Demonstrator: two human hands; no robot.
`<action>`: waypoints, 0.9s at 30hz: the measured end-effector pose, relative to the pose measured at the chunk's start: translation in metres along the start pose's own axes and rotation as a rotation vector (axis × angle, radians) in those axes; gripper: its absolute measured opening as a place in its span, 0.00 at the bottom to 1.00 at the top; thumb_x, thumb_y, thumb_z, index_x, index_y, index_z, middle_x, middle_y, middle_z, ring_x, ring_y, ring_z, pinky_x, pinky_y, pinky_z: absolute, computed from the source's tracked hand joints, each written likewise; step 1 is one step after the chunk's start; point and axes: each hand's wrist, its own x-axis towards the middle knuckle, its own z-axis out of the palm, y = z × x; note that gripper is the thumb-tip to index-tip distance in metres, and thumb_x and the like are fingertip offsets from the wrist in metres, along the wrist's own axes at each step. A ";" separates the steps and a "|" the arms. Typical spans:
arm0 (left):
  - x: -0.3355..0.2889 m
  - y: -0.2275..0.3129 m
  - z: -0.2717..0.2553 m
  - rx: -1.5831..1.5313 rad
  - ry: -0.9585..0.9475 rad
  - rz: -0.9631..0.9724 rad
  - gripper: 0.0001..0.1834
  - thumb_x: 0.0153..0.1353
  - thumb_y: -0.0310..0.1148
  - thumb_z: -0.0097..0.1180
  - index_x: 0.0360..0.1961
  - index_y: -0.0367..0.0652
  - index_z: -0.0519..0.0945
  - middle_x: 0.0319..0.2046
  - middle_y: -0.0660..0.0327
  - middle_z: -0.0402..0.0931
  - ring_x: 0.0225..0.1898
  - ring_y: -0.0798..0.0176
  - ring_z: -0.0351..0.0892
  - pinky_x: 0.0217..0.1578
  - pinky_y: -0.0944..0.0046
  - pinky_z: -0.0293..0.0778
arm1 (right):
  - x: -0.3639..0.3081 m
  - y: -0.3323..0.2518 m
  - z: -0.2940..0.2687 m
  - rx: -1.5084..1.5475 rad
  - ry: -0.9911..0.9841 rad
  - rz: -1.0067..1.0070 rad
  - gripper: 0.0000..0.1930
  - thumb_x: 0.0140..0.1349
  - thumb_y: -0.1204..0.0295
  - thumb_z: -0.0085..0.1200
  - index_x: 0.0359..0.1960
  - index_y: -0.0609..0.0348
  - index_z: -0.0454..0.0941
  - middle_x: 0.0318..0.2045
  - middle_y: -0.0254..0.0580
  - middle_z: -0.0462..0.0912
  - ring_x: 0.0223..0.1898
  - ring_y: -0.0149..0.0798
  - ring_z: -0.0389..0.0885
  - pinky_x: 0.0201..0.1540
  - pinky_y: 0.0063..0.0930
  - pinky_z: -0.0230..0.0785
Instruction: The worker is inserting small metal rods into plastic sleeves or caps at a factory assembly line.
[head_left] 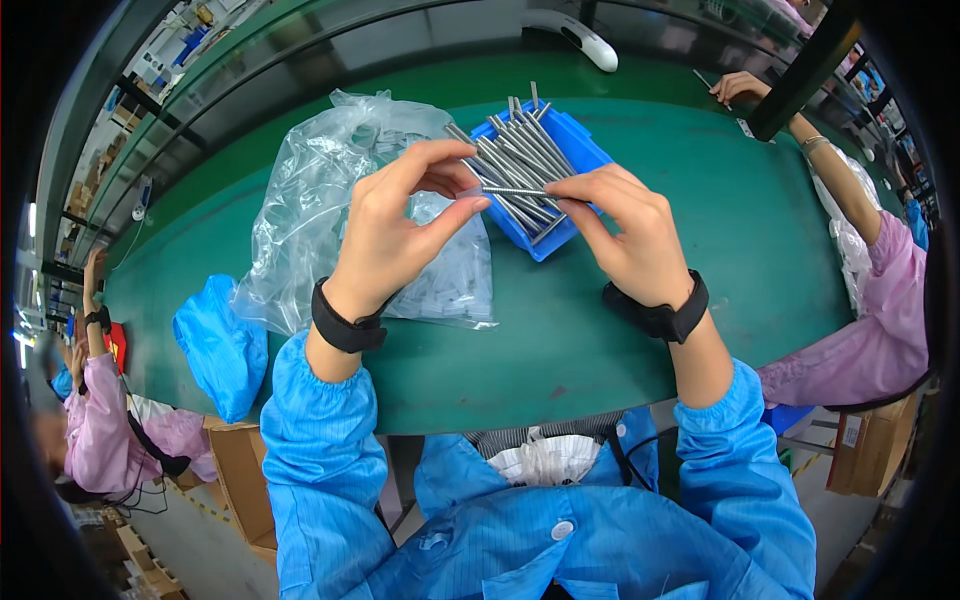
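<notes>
A thin ridged metal rod [515,191] lies level between my two hands. My right hand [632,225] pinches its right end between thumb and fingers. At its left end, my left hand [395,215] holds a small translucent plastic piece [473,191] between thumb and fingertips; whether the rod sits inside it I cannot tell. Just beyond the hands stands a blue bin [583,145] heaped with similar metal rods [530,150], some sticking out past its rim. Beneath and behind my left hand spreads a clear plastic bag [300,200] containing many small translucent pieces [455,285].
A crumpled blue plastic bag [222,345] lies on the green work surface [560,350] at the left. A white curved device [588,42] is at the back, and a dark post [805,80] rises at the right. People in pink sleeves [885,290] work on both sides.
</notes>
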 end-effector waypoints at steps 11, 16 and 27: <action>-0.001 0.001 0.003 0.123 -0.007 0.012 0.24 0.49 0.21 0.66 0.50 0.38 0.76 0.31 0.57 0.82 0.33 0.62 0.84 0.37 0.67 0.78 | -0.001 0.003 0.002 -0.022 -0.031 -0.009 0.07 0.55 0.82 0.55 0.36 0.61 0.80 0.30 0.42 0.81 0.34 0.44 0.78 0.40 0.33 0.70; 0.000 0.002 0.002 0.139 -0.005 0.027 0.25 0.48 0.21 0.67 0.50 0.38 0.76 0.31 0.58 0.83 0.33 0.64 0.84 0.37 0.68 0.77 | 0.000 0.002 0.000 -0.022 -0.036 -0.027 0.08 0.54 0.82 0.55 0.35 0.61 0.80 0.30 0.42 0.81 0.34 0.44 0.78 0.40 0.33 0.70; 0.000 0.003 -0.002 0.089 -0.056 0.025 0.26 0.50 0.21 0.65 0.54 0.36 0.75 0.31 0.56 0.84 0.33 0.63 0.85 0.37 0.68 0.78 | 0.001 0.000 -0.004 -0.009 -0.046 -0.053 0.09 0.53 0.84 0.55 0.37 0.62 0.80 0.32 0.42 0.81 0.37 0.44 0.77 0.40 0.33 0.70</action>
